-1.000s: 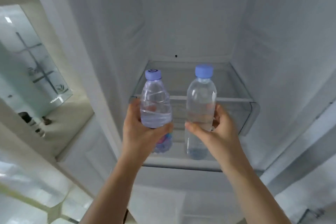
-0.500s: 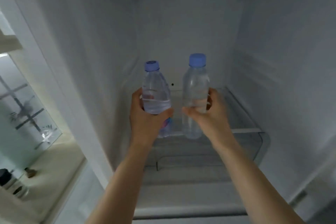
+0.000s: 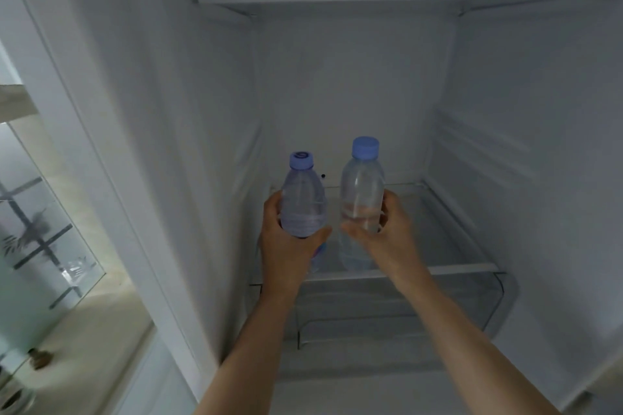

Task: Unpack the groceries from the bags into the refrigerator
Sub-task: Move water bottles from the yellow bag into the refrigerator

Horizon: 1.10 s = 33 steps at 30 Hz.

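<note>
Left hand point(image 3: 286, 246) and right hand point(image 3: 384, 239) each grip a water bottle point(image 3: 303, 205).

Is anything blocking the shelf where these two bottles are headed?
Nothing visible. The left hand and right hand each hold a bottle upright over the glass shelf, which looks bare.

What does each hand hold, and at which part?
The left hand grips the left bottle around its lower body; the right hand grips the right bottle around its middle.
</note>
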Motion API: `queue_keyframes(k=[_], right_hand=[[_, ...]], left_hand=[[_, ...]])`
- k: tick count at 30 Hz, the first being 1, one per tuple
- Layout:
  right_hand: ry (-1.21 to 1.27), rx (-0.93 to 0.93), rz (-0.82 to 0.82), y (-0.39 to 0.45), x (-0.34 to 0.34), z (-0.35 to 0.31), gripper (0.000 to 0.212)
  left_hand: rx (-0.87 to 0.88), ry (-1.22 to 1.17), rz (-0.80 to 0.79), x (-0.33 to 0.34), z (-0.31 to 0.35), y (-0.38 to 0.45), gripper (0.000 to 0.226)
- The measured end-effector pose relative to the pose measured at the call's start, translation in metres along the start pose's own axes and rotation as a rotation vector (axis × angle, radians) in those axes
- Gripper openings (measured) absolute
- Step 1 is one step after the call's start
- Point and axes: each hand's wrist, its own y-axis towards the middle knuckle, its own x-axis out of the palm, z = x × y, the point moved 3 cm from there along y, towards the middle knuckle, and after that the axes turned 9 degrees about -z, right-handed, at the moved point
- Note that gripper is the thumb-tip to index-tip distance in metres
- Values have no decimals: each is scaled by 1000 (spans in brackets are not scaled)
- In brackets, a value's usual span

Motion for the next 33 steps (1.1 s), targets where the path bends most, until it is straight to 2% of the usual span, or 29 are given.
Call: queue_keyframes(k=[5,11,14,19,23,33], right_hand=[[-44,-26,-10,3,2,7,62],[-80,11,-75,-16,0,21,76],[-91,25,-72,-18,1,27,71],[-121,20,-49,2,7,27,66],[-147,20,-48,33,18,29,65],[-188,36,-46,118,51,51,64]], left_hand=[[30,11,-21,1,-9,-8,82],[5,78,-103,-4,-24,-15,97],[-28,19,-62,-6,-31,-16,102],[-56,39,46,4,-34,0,93],[-63,103,109,10,-46,34,77],[-130,241,181,8,-91,114,78]])
